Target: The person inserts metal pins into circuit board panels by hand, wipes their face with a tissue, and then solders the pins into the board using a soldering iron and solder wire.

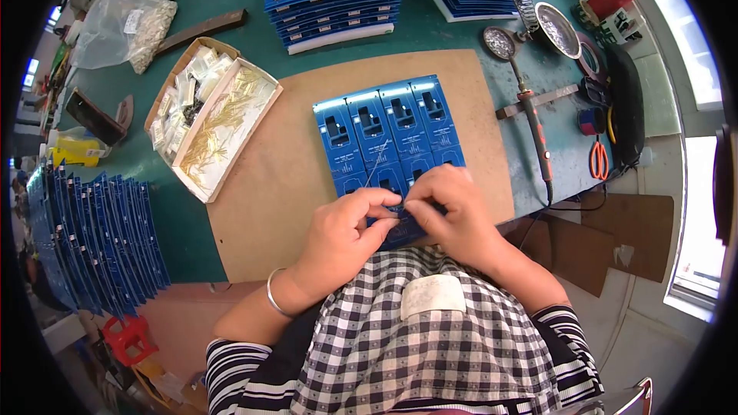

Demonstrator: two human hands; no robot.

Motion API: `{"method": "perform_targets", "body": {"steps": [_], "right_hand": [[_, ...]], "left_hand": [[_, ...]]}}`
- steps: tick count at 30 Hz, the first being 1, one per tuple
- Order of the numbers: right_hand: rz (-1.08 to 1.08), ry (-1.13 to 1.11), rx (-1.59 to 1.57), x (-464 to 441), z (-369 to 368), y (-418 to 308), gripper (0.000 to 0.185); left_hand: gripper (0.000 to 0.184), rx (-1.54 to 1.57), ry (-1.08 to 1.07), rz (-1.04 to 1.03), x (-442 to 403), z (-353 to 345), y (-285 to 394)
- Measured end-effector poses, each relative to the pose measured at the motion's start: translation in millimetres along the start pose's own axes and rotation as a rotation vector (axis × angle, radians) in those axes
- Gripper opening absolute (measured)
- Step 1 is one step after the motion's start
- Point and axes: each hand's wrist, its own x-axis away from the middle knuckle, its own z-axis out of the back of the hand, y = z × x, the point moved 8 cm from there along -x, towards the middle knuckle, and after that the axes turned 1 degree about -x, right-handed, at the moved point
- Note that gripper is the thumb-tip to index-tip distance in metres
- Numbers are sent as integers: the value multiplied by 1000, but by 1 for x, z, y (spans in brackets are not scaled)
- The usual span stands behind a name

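A blue circuit board panel point(377, 119), with rows of repeated units and dark cutouts, lies on the brown board in front of me. Over its lower part, my left hand point(352, 227) is closed in a pinch. My right hand point(455, 211) is pinched too, its fingertips almost meeting those of the left. Whatever lies between the fingertips is too small to make out. A thin light sliver point(376, 160) shows on the panel just above the left fingers. The hands hide much of the panel's near end.
Left of the panel stands a cardboard box point(231, 134) with thin gold pins and small white parts. A soldering iron point(536, 131) rests at the right near orange-handled scissors point(598, 160). Stacked blue panels point(334, 0) stand at the back; more panels point(100, 234) line the left edge.
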Motion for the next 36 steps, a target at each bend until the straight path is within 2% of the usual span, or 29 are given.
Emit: {"method": "perform_targets", "body": {"steps": [4,5,7,8,11,20,25,28,31,34,36], "right_hand": [[-88,243,-12,7,43,35,5],[-111,280,-37,9,52,46,5],[-166,365,-160,18,57,67,6],[-149,321,-81,19,56,68,6],[-161,297,-3,21,50,70,6],[-148,353,37,20,51,69,7],[-119,351,52,21,49,70,7],[92,365,424,22,47,39,9],[72,411,419,23,48,47,12],[-63,352,259,21,49,63,12],[44,353,361,21,48,54,12]], "left_hand": [[13,-129,38,-180,-2,9,10],[5,-61,126,-148,0,14,6],[8,27,114,-32,3,17,-9],[8,80,127,-6,3,18,-15],[8,-2,213,-191,-2,24,2],[7,-17,160,-53,-3,22,-7],[8,-91,199,-138,-6,25,3],[7,-150,205,-149,-9,24,7],[8,-237,194,-166,-10,25,5],[9,-281,184,-174,-11,22,2],[9,-293,183,-174,-12,21,1]]}}
